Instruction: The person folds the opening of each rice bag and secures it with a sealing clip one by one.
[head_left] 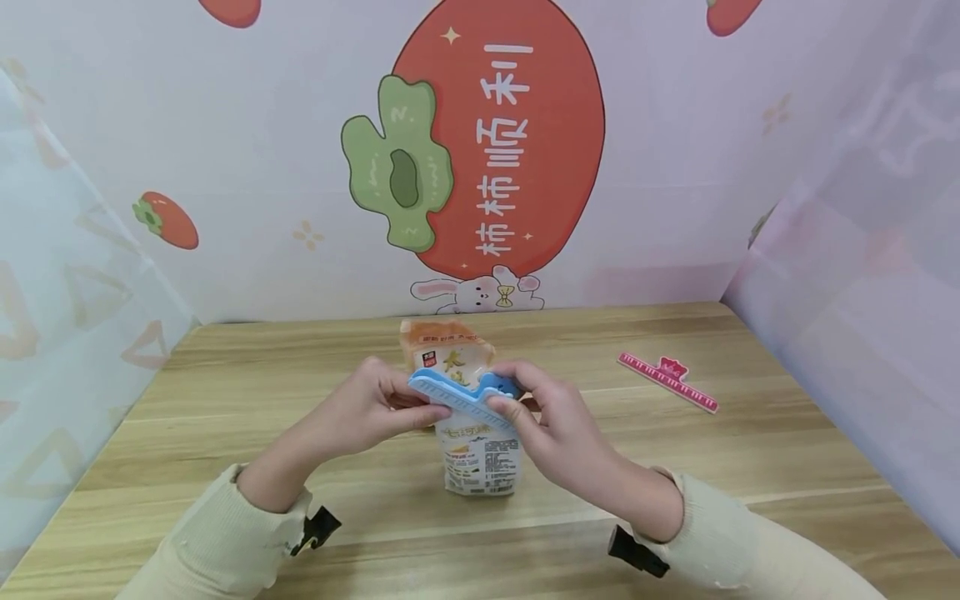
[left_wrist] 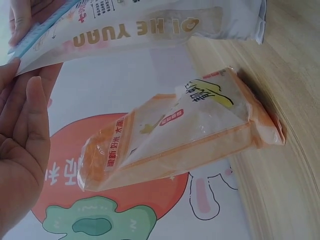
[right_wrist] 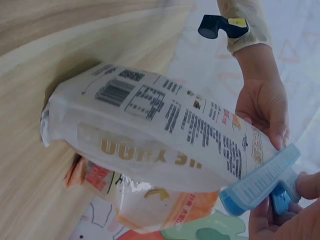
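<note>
A white food bag (head_left: 482, 462) with printed text stands upright on the table. Across its top lies a light-blue bag clip (right_wrist: 260, 182) with a long ruler-like bar. My right hand (head_left: 562, 429) pinches the clip's darker blue handle between thumb and fingers. At the other end of the bar, my left hand (head_left: 367, 408) pinches the bag's top corner, thumb in front; in the right wrist view that thumb is right at the clip's tip. Behind the white bag is an orange-and-white food bag (left_wrist: 175, 130), partly hidden in the head view and touched by neither hand.
A pink bag clip (head_left: 667, 382) with a piano-key pattern lies on the wooden table (head_left: 337, 533), to the right. A printed backdrop (head_left: 277, 150) rises behind the table's back edge, and pale curtains (head_left: 862, 208) flank both sides.
</note>
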